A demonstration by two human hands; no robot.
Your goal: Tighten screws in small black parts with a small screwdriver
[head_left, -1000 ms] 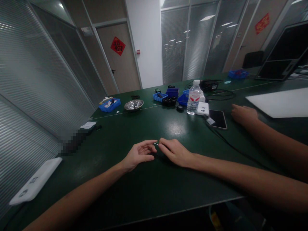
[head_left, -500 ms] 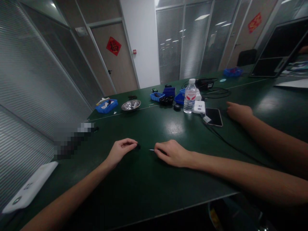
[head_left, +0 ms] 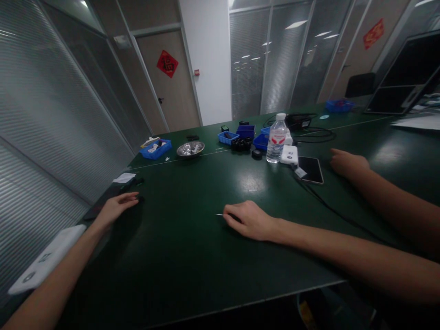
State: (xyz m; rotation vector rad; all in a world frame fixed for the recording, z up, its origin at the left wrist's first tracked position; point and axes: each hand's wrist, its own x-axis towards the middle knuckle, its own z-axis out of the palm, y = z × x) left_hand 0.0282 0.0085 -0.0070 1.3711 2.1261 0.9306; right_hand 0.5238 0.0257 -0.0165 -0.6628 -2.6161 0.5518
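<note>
right grip (head_left: 249, 220) pinching thin tool (head_left: 219, 214) | left grip (head_left: 116, 207) loosely curled, outstretched (contents unclear)

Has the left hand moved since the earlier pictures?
Yes: against the metal bowl, the left hand has moved left, from below it in the picture to well left of it.

Table (head_left: 192, 266): 1 basket (head_left: 155, 155), far left; 1 dish (head_left: 187, 156), just right of it; 1 bottle (head_left: 276, 141), farther right, 1 phone (head_left: 312, 170) right of bottle; 1 tool (head_left: 219, 214) in right hand (head_left: 249, 220).
</note>
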